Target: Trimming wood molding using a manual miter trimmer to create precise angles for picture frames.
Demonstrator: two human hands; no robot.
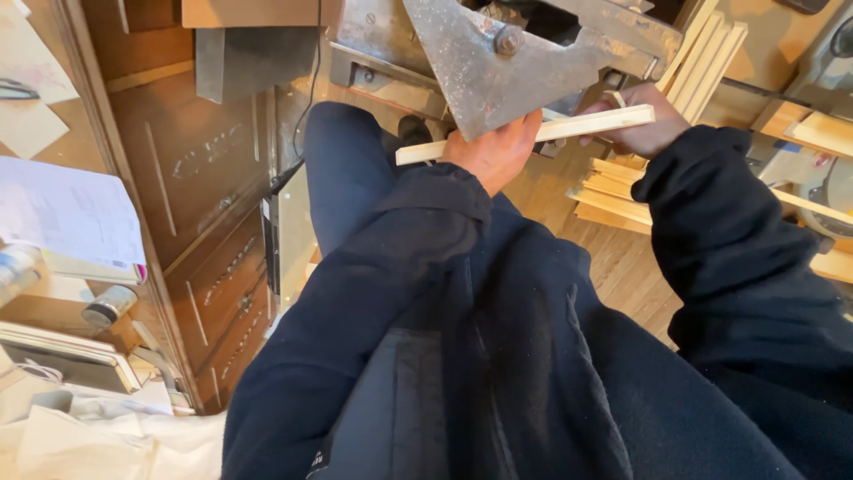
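A pale wooden strip (pixel 569 130) runs nearly level under a grey metal machine (pixel 515 53) at the top of the head view. My left hand (pixel 493 151) grips the strip near its left part, just below the machine's triangular metal plate. My right hand (pixel 635 120) closes around the strip's right end. Both arms wear dark blue sleeves, and my dark trouser leg (pixel 342 178) shows below the strip.
A stack of similar pale wooden strips (pixel 613 191) lies on the wood floor at right, with more leaning at upper right (pixel 706 53). A brown wooden cabinet with drawers (pixel 204 222) stands at left, topped with papers (pixel 71 213) and small items. Another grey tool (pixel 822 182) sits far right.
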